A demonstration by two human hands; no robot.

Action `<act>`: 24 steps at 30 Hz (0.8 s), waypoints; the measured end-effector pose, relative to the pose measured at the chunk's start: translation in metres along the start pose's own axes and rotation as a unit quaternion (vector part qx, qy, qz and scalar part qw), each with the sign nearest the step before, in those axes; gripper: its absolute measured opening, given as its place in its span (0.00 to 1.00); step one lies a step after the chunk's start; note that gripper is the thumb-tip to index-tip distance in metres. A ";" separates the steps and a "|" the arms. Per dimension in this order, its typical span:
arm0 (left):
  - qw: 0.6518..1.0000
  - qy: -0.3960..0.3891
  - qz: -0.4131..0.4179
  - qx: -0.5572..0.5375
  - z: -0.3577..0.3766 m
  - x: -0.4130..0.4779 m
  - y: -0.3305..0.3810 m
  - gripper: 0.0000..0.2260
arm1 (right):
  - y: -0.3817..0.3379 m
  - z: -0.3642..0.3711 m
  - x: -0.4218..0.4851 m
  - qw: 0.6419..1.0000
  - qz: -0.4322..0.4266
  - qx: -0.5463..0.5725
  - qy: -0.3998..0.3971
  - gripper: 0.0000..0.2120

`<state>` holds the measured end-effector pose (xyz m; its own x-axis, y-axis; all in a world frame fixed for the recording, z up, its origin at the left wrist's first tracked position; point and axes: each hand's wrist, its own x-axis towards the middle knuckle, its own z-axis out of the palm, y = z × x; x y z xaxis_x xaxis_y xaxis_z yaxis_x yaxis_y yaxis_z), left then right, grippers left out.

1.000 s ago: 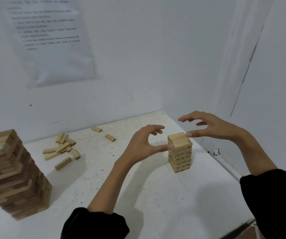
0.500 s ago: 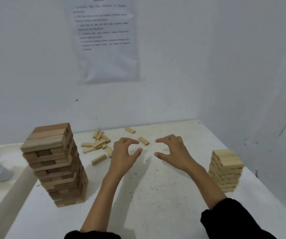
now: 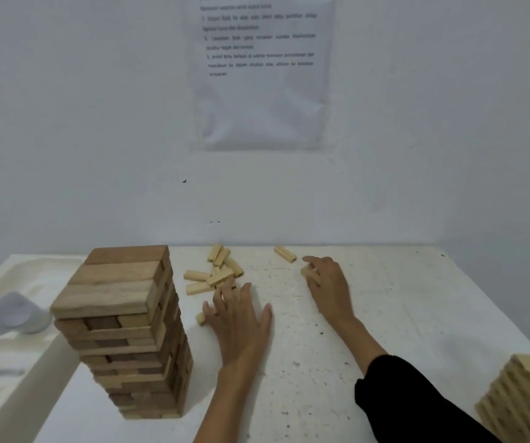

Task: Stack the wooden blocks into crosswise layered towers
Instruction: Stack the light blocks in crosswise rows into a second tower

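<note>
moved forward, the left hand (image 3: 239, 318) is spread flat beside loose blocks (image 3: 215, 273) and a small block (image 3: 306, 270) is gripped by the right hand (image 3: 329, 282).

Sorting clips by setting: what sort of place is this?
Probably a plain test room: a white table in a bare-walled corner, a printed sheet on the wall, and a tall wooden block tower.

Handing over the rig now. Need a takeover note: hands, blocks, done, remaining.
Left hand: open, fingers laid over a loose block beside the pile.
Right hand: fingers curled on a small block; a single block lies just beyond.
Done: big dark tower stands at left, small pale tower at near right, both on the table.
To do: stack the loose blocks crosswise onto a tower.
</note>
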<state>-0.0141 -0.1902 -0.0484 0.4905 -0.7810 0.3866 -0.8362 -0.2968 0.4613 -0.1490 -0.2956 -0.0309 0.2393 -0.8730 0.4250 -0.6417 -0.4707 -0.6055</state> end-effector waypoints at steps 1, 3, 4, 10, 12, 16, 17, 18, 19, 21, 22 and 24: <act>1.000 0.001 -0.002 -0.003 0.000 -0.001 -0.001 0.23 | -0.002 0.005 0.008 0.999 0.004 0.028 0.022 0.16; 1.000 0.005 -0.006 0.000 0.002 -0.001 -0.001 0.21 | -0.007 0.014 0.021 0.998 0.004 0.042 0.054 0.17; 1.000 0.015 -0.002 0.007 0.003 0.000 -0.002 0.20 | -0.009 0.018 0.026 0.998 -0.006 0.034 0.059 0.18; 0.996 0.066 0.006 0.064 0.009 0.004 -0.006 0.20 | -0.011 0.038 0.044 0.999 -0.022 -0.028 -0.001 0.16; 0.994 0.075 0.002 0.081 0.010 0.004 -0.006 0.21 | -0.009 0.039 0.044 0.997 -0.045 -0.052 -0.022 0.13; 0.992 0.088 0.000 0.086 0.012 0.005 -0.006 0.23 | -0.011 0.037 0.044 0.994 -0.066 -0.070 -0.053 0.11; 0.992 0.088 0.002 0.086 0.012 0.005 -0.006 0.23 | -0.012 0.036 0.043 0.995 -0.062 -0.062 -0.051 0.11; 0.992 0.085 0.005 0.089 0.011 0.004 -0.006 0.23 | -0.013 0.035 0.041 0.995 -0.062 -0.056 -0.048 0.10; 0.992 0.081 0.007 0.093 0.010 0.004 -0.006 0.23 | -0.014 0.034 0.037 0.996 -0.063 -0.048 -0.045 0.10; 0.993 0.078 0.012 0.090 0.008 0.005 -0.004 0.21 | -0.015 0.030 0.025 0.998 -0.051 -0.016 -0.034 0.09; 0.993 0.079 0.017 0.086 0.006 0.005 -0.003 0.19 | -0.016 0.026 0.016 0.999 -0.039 0.000 -0.027 0.09; 0.994 0.084 0.022 0.071 0.002 0.005 0.000 0.16 | -0.020 0.016 -0.006 0.999 -0.038 0.012 -0.003 0.08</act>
<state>-0.0123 -0.1956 -0.0483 0.4759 -0.6966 0.5369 -0.8785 -0.3475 0.3279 -0.1266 -0.2829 -0.0322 0.2909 -0.8358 0.4657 -0.6038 -0.5379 -0.5883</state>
